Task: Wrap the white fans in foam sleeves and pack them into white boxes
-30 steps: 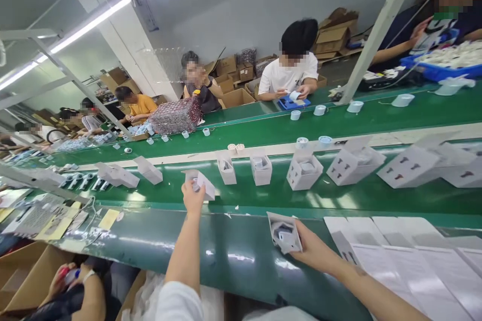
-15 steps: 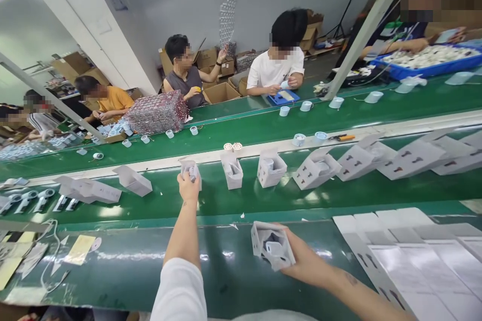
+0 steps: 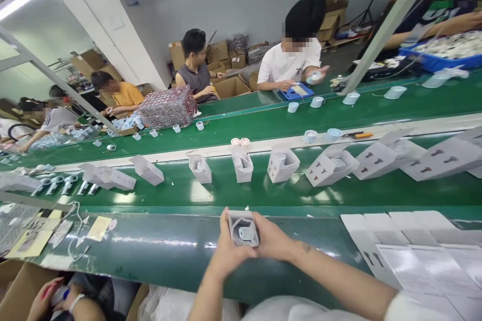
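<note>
Between my two hands is a white carton (image 3: 254,237) with its top open toward me. Inside it shows a pale grey and white item (image 3: 246,233) with clear wrapping around it; the kind cannot be made out. My left hand (image 3: 230,251) wraps the carton's left side, thumb across the near edge. From the right, my right hand (image 3: 269,238) grips the other side. Beyond them on the green belt stand similar open cartons, among them one at the left (image 3: 201,169), one in the middle (image 3: 242,168) and a wider one (image 3: 282,164).
Flat printed cartons (image 3: 410,256) lie stacked at the right. A white cable (image 3: 77,225) and paper slips (image 3: 99,228) are at the left. Several hair-dryer-like devices (image 3: 54,184) rest on the belt. Co-workers sit across the line; another person's hands (image 3: 64,298) are at lower left.
My left hand has left the carton on the belt and come back to the held carton. My right hand has brought that carton left and upright between both hands.
</note>
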{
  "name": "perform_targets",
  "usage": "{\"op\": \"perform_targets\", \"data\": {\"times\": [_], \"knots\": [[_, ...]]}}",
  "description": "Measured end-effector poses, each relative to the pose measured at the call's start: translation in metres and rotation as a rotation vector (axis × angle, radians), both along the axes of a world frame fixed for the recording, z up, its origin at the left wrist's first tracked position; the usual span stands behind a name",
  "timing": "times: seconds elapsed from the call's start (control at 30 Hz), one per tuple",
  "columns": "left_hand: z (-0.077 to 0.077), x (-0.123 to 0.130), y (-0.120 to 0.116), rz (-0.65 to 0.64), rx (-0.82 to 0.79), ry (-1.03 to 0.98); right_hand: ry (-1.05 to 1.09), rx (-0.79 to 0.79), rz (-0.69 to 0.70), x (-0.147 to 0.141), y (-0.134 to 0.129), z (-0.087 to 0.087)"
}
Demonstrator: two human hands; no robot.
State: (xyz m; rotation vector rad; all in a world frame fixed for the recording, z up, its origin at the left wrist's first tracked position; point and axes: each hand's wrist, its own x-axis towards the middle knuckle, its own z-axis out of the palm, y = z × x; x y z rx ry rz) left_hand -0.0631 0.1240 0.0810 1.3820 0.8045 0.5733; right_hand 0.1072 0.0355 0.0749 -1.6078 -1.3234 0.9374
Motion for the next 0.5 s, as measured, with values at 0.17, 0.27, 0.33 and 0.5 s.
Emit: {"op": "perform_targets", "data": {"times": [0.17,0.27,0.33,0.5], "knots": [[0.000,-0.014,-0.039,0.416,0.108,0.079,-0.208,-0.010,0.124,-0.031,0.038,0.015],[0.012,-0.027,-0.027,0.549,0.182,0.237,-0.220,0.069,0.152,-0.051,0.063,0.021],[0.021,-0.034,-0.009,0.638,0.196,0.289,-0.217,0.137,0.183,-0.063,0.080,0.022],[0.031,-0.046,0.085,0.774,0.320,0.368,-0.121,0.064,0.290,-0.070,0.106,0.018]]}}
